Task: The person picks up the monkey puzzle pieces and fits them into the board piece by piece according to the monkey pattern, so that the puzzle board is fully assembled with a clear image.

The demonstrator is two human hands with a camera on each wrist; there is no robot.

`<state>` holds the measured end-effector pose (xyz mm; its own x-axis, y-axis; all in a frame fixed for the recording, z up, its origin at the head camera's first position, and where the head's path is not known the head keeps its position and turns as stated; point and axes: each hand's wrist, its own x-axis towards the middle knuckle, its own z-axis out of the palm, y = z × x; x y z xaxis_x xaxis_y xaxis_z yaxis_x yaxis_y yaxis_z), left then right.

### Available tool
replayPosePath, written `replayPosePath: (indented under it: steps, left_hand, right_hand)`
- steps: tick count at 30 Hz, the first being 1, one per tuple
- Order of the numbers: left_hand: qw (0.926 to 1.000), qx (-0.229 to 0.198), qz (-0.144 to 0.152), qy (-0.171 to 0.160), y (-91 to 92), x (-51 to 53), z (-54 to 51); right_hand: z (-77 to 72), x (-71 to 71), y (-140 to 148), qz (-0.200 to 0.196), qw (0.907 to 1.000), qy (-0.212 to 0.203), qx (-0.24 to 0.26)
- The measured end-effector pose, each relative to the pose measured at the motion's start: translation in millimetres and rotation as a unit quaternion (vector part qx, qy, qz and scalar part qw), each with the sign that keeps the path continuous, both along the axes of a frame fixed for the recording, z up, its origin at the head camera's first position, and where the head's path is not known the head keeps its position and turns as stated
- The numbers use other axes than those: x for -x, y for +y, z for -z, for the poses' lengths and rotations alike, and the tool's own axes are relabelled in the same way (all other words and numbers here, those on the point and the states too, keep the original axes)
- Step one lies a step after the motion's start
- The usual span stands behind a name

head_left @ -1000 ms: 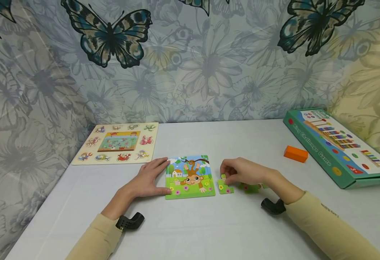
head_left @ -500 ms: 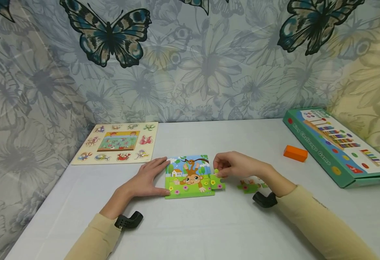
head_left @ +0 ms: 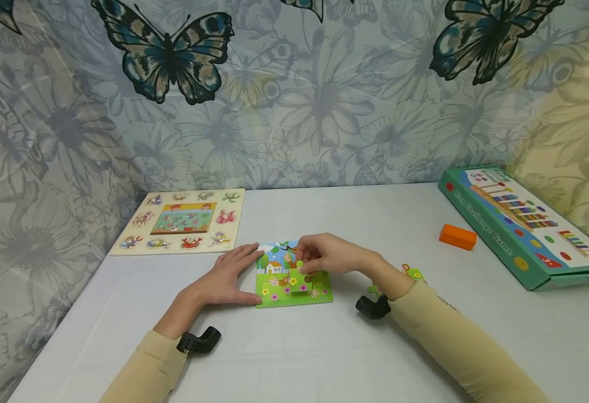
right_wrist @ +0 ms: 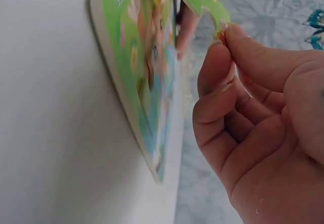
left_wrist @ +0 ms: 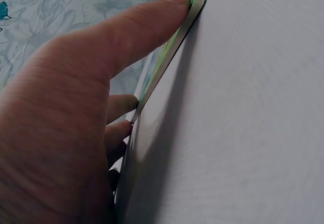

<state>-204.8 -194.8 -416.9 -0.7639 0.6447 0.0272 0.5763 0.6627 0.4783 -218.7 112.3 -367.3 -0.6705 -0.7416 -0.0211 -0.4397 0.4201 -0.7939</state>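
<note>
A square puzzle board (head_left: 279, 301) with a monkey, a house and flowers lies flat on the white table. My left hand (head_left: 229, 281) rests along its left side; in the left wrist view the thumb (left_wrist: 147, 26) touches the board's edge. Above the board, my right hand (head_left: 331, 253) pinches a green puzzle piece (right_wrist: 205, 0) with flowers between thumb and forefinger. The right wrist view shows that piece raised off the board, tilted. Part of the monkey picture is hidden behind the piece and the right hand.
Loose green puzzle pieces (head_left: 415, 274) lie by the right forearm, partly covered by it. Toward the back right are an orange block (head_left: 457, 237) and a green game box (head_left: 495, 238). A cream sea-animal board (head_left: 138, 244) lies at the back left.
My right hand has lifted the puzzle piece from the table on the right and carried it left over the monkey board. The left hand has stayed in place.
</note>
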Motion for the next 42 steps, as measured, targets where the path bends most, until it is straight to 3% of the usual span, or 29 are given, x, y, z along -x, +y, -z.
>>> replayPosePath:
  steps: [16,25,42]
  left_hand:
    - [0.9999,-0.007,0.01,0.003,-0.8,1.2,0.0]
    - [1.0,-0.006,0.007,0.001,-1.8,1.6,0.7]
    - [0.9999,-0.006,0.013,0.003,-2.0,1.6,2.0]
  right_hand:
    - [9.9,5.9,-51,-0.029,0.998,0.044,-0.035]
    - [11.5,3.3,-61,-0.015,0.9956,0.055,-0.075]
    - [14.7,-4.3,-68,-0.035,0.9884,0.083,-0.122]
